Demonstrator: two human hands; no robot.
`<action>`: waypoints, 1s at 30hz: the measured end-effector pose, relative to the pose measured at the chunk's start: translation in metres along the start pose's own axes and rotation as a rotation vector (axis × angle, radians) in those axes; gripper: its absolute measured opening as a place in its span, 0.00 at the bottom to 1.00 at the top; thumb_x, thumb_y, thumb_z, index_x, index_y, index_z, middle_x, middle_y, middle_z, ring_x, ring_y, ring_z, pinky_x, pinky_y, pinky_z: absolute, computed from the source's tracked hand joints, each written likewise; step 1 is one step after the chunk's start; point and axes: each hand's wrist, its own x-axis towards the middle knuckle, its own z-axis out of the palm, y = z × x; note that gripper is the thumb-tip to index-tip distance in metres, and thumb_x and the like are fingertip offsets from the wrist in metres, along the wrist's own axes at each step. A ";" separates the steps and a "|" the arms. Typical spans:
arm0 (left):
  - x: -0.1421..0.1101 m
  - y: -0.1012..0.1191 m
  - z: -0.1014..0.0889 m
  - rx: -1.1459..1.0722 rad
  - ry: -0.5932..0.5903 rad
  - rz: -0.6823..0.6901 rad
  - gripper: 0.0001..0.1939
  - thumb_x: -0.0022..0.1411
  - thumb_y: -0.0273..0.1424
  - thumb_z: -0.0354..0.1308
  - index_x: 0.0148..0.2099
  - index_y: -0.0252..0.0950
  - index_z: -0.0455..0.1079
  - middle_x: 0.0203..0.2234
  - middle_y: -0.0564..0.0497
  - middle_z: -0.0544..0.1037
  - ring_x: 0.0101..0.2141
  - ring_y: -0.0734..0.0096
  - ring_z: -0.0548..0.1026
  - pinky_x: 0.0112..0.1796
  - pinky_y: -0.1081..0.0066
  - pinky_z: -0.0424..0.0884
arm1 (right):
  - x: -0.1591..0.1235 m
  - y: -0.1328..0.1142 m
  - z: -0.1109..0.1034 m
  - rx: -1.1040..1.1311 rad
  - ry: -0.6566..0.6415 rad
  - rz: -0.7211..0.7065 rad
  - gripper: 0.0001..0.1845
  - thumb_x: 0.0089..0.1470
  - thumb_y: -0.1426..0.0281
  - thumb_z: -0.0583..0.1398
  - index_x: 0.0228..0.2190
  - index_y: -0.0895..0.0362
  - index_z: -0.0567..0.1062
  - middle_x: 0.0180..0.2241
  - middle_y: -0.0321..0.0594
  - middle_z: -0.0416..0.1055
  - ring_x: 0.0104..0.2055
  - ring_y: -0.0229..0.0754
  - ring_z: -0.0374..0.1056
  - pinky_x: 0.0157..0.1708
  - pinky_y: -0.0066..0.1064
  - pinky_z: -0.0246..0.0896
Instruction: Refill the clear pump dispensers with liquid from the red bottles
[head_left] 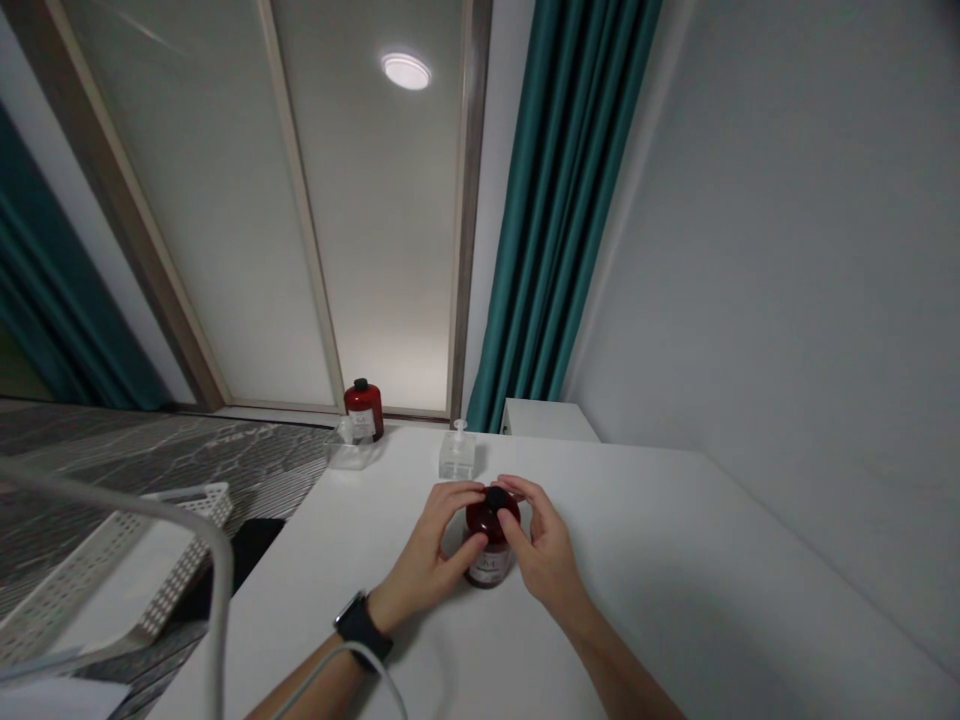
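A dark red bottle (487,562) with a black cap and a pale label stands upright on the white table (615,570). Around its left side curls my left hand (439,535), fingers at the shoulder and thumb across the front. On the other side my right hand (544,545) grips near the cap, its thumb beside the black top. Both hands are closed about the bottle; the far fingertips are partly hidden. Just behind stands a clear square pump bottle (457,455) with a white pump.
At the table's far left corner are a second red bottle (364,408) and a clear container (352,452). A white perforated basket (75,575) lies to the left, with a grey cable (217,600) in front. A white cabinet (551,420) stands beyond the far edge by the teal curtain (547,200).
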 end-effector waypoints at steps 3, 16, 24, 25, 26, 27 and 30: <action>0.000 0.000 0.000 0.004 0.001 -0.002 0.16 0.67 0.33 0.57 0.57 0.42 0.65 0.54 0.43 0.71 0.55 0.55 0.67 0.56 0.54 0.64 | 0.000 -0.002 0.000 -0.023 0.052 -0.039 0.16 0.58 0.72 0.59 0.48 0.51 0.73 0.43 0.42 0.71 0.46 0.45 0.69 0.49 0.39 0.66; -0.001 -0.002 0.001 -0.003 0.004 -0.029 0.17 0.67 0.33 0.56 0.57 0.42 0.65 0.54 0.43 0.70 0.56 0.54 0.66 0.57 0.52 0.64 | 0.000 -0.002 0.000 -0.041 0.053 -0.056 0.16 0.59 0.71 0.58 0.49 0.51 0.74 0.45 0.44 0.73 0.49 0.47 0.70 0.51 0.41 0.66; -0.002 -0.002 0.002 -0.010 0.017 -0.039 0.17 0.66 0.33 0.58 0.56 0.42 0.66 0.54 0.43 0.70 0.56 0.55 0.67 0.57 0.54 0.64 | 0.000 -0.002 0.000 -0.017 0.044 -0.021 0.17 0.59 0.71 0.59 0.50 0.50 0.73 0.44 0.42 0.73 0.48 0.46 0.70 0.51 0.40 0.66; -0.002 -0.002 0.002 -0.012 0.021 -0.041 0.17 0.66 0.33 0.58 0.56 0.42 0.65 0.54 0.43 0.70 0.56 0.55 0.67 0.57 0.54 0.64 | 0.000 -0.002 0.000 -0.023 0.049 -0.037 0.17 0.59 0.71 0.59 0.50 0.50 0.73 0.43 0.42 0.73 0.47 0.45 0.70 0.50 0.39 0.66; -0.002 -0.002 0.003 -0.014 0.024 -0.043 0.17 0.66 0.32 0.58 0.56 0.42 0.65 0.54 0.43 0.70 0.56 0.55 0.67 0.57 0.54 0.64 | 0.000 -0.002 0.000 -0.027 0.048 -0.050 0.17 0.59 0.72 0.59 0.50 0.50 0.73 0.43 0.42 0.72 0.47 0.45 0.70 0.50 0.39 0.66; -0.002 -0.002 0.003 -0.016 0.028 -0.043 0.17 0.66 0.32 0.58 0.56 0.42 0.65 0.53 0.43 0.71 0.56 0.55 0.67 0.57 0.54 0.64 | 0.000 -0.002 0.000 -0.028 0.044 -0.055 0.17 0.59 0.72 0.58 0.50 0.50 0.73 0.44 0.42 0.72 0.47 0.45 0.70 0.51 0.39 0.66; -0.001 -0.001 0.003 -0.019 0.041 -0.044 0.17 0.65 0.32 0.59 0.56 0.42 0.65 0.53 0.44 0.71 0.55 0.56 0.68 0.56 0.55 0.64 | -0.001 0.001 0.000 -0.028 0.025 -0.030 0.17 0.60 0.71 0.58 0.51 0.50 0.72 0.47 0.43 0.73 0.50 0.46 0.70 0.53 0.40 0.65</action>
